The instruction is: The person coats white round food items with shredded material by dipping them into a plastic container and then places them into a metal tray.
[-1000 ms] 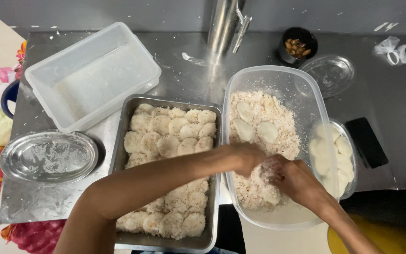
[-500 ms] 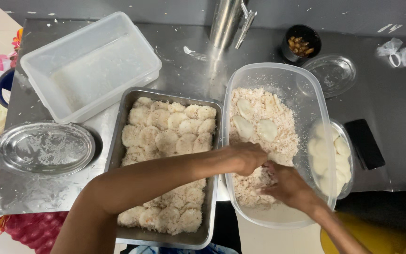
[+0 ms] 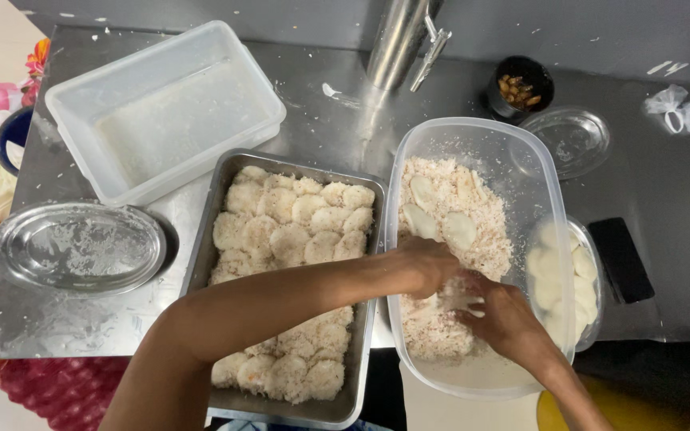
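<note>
Both my hands are inside a clear plastic container (image 3: 473, 122) half full of white crumbs (image 3: 481, 239). My left hand (image 3: 427, 266) reaches across a metal tray (image 3: 219, 187) and curls down into the crumbs. My right hand (image 3: 509, 318) comes in from the near right, fingers on a pale patty (image 3: 455, 302) pressed between the two hands. Two or three plain patties (image 3: 441, 225) lie on the crumbs farther back. The tray holds several crumb-coated patties (image 3: 297, 217) in rows.
A steel bowl of uncoated patties (image 3: 590, 267) sits right of the container, beside a black phone (image 3: 621, 260). An empty white tub (image 3: 161, 104) and steel oval plate (image 3: 73, 247) are at left. A cup of nuts (image 3: 521, 85), glass lid (image 3: 573, 140) and steel vessel (image 3: 399, 40) stand at the back.
My hands stay in the crumbs. The right hand has slid slightly toward the near right and the left hand has shifted a little farther back.
</note>
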